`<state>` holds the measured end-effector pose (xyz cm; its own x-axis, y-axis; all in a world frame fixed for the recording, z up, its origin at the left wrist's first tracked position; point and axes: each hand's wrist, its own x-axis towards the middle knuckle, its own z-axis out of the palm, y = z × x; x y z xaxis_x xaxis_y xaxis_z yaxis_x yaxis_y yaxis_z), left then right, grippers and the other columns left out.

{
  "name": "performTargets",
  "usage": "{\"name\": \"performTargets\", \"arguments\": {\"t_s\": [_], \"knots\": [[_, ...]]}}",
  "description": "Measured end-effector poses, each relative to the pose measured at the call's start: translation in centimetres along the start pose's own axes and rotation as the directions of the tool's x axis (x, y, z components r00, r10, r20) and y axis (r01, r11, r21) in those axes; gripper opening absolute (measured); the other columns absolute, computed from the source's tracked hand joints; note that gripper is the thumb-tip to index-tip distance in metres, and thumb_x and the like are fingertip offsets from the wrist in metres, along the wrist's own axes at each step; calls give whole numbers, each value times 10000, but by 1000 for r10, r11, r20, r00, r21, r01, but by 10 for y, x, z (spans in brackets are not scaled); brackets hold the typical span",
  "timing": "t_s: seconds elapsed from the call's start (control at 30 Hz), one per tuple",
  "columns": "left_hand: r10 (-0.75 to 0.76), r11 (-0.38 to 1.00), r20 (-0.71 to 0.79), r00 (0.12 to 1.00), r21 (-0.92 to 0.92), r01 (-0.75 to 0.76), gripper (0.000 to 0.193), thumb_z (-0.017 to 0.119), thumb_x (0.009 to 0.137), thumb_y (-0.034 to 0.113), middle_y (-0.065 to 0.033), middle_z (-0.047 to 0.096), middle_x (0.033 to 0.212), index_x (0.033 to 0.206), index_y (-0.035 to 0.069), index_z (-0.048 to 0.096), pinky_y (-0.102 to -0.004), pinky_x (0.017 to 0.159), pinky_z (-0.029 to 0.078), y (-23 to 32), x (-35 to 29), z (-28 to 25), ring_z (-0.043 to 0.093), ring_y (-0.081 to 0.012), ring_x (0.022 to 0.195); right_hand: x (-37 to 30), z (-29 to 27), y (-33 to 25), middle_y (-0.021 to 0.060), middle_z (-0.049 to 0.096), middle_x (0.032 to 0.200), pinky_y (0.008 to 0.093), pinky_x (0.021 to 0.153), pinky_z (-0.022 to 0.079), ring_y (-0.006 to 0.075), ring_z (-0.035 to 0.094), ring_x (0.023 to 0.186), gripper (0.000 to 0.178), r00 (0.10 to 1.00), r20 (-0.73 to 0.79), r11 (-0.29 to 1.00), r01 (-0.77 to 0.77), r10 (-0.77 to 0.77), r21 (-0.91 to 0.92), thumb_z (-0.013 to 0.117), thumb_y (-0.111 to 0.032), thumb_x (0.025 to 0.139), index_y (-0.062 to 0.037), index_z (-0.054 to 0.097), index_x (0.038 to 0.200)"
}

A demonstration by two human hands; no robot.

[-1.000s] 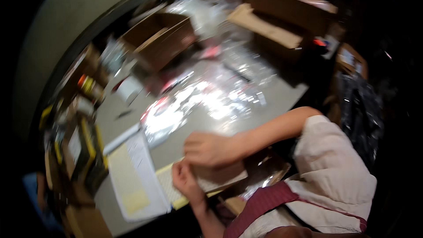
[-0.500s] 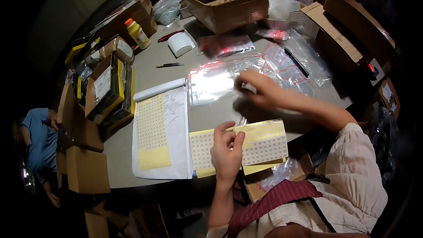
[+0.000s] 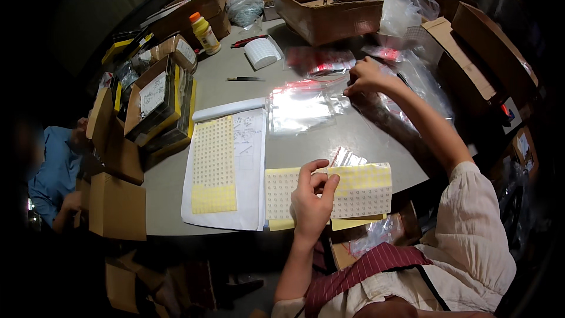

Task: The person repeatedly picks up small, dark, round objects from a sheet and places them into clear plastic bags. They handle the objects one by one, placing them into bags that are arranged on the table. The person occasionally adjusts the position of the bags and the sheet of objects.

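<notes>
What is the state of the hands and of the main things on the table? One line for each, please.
Left hand, fingers curled, at the label sheets
Right hand, fingers bent, by the clear bags; its grip unclear
Clear bags, some lying flat
Notepad, open, cover turned back
Bottle, standing, orange cap on
Large brown box, open on top
White sheet, curled over

The rectangular paper label sheet is white and yellow, patterned with rows of small dark marks. Flat, clear plastic bags carry red lines. The yellow plastic bottle has an orange cap; the tabletop is grey. The maroon cloth strap has thin pale stripes; the fabric sleeve is cream.
</notes>
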<state>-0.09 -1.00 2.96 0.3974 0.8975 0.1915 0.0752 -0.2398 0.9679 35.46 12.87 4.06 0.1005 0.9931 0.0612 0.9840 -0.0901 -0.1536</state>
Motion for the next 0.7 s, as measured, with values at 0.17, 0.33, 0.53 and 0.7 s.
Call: {"name": "performTargets", "arguments": {"t_s": [0.17, 0.33, 0.53, 0.7], "knots": [[-59, 982, -59, 997, -182, 47, 305, 692, 979, 80, -29, 695, 803, 1252, -4, 583, -222, 678, 491, -7, -5, -1, 610, -64, 721, -50, -29, -25, 117, 704, 1038, 393, 931, 494, 248, 608, 1087, 455, 992, 80, 761, 25, -100, 648, 842, -416, 812, -43, 723, 1043], [-81, 951, -152, 985, -307, 31, 288, 656, 965, 6, -42, 691, 862, 1243, -13, 581, -192, 633, 465, -10, -5, 8, 598, -51, 718, -160, -82, -76, 57, 703, 1032, 318, 917, 517, 128, 643, 990, 416, 862, 360, 631, -62, -357, 773, 788, -312, 928, 2, 652, 1164], [-80, 956, 27, 996, -282, 84, 255, 719, 974, 90, -62, 718, 898, 1194, -10, 638, -210, 692, 481, 0, -3, -6, 625, -75, 775, -189, -56, -87, 129, 729, 987, 341, 824, 547, 214, 704, 907, 311, 948, 177, 636, 33, -264, 771, 763, -127, 876, 24, 652, 1124], [-120, 983, -46, 992, -143, 112, 217, 764, 948, 231, -43, 738, 814, 1015, 27, 736, -275, 689, 505, -19, -3, -1, 645, -96, 745, -184, -36, -105, 154, 647, 963, 388, 754, 535, 335, 654, 864, 221, 867, -186, 746, 494, -463, 446, 732, -70, 879, 1, 620, 1055]]}}
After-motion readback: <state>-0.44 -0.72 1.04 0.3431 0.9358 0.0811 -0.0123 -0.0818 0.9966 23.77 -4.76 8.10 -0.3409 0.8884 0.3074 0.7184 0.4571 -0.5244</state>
